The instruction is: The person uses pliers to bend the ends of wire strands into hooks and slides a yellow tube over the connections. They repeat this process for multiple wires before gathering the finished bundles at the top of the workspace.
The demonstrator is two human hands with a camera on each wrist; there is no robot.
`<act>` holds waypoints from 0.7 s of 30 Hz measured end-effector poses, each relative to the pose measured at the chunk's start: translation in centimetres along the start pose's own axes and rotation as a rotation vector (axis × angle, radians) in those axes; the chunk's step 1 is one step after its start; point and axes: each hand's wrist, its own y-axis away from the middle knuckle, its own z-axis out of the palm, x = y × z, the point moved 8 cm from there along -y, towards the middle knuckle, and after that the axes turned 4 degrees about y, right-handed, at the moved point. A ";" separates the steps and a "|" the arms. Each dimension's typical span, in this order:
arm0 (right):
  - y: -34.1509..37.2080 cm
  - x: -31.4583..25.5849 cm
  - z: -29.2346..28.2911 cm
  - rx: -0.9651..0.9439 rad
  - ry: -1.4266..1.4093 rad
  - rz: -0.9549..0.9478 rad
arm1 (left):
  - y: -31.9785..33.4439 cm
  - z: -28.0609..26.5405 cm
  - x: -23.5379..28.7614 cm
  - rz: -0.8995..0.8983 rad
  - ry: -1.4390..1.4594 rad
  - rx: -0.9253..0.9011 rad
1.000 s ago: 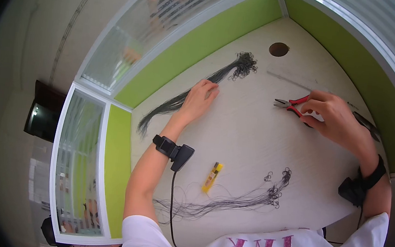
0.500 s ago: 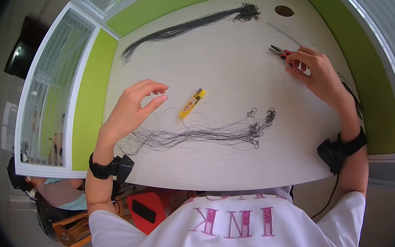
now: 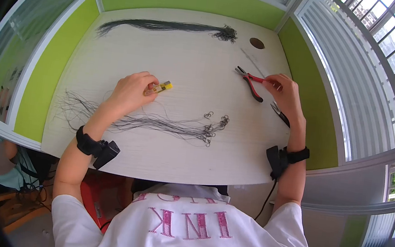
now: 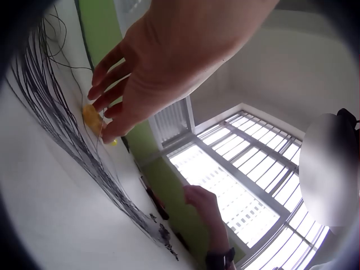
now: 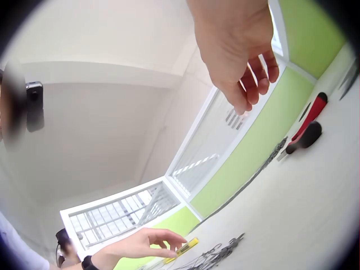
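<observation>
My left hand (image 3: 133,91) pinches a small yellow case (image 3: 164,88) with a grey end, between thumb and fingers. In the left wrist view the hand (image 4: 163,64) partly covers the yellow case (image 4: 92,119). Just in front of that wrist, a loose bundle of thin dark wires (image 3: 158,124) with looped ends lies across the table. My right hand (image 3: 286,94) has loosely bent fingers and overlaps one handle of the red and black pliers (image 3: 254,84). From the right wrist, this hand (image 5: 239,53) appears raised apart from the pliers (image 5: 308,128), holding nothing.
A second, denser wire bundle (image 3: 170,24) with curled ends lies along the back. Near it are a round table hole (image 3: 256,43) and a thin grey rod (image 3: 251,61). A dark pointed tool (image 3: 281,116) lies by my right forearm. Green partitions (image 3: 192,2) border the table.
My left hand has moved from the far wire bundle to the yellow case and taken hold of it. My right hand has come away from the pliers. The head view has turned.
</observation>
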 end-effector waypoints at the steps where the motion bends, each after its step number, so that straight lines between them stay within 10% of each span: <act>1: 0.0 0.1 0.4 -0.037 0.013 0.038 | -0.2 0.3 -0.4 -0.011 0.006 -0.020; 11: 1.0 0.0 5.4 0.017 0.498 -0.153 | -1.0 -2.5 -5.2 0.055 0.180 0.312; 21: 0.9 -2.8 5.1 -0.172 0.278 -0.070 | -0.7 -2.5 -4.0 0.156 0.033 0.384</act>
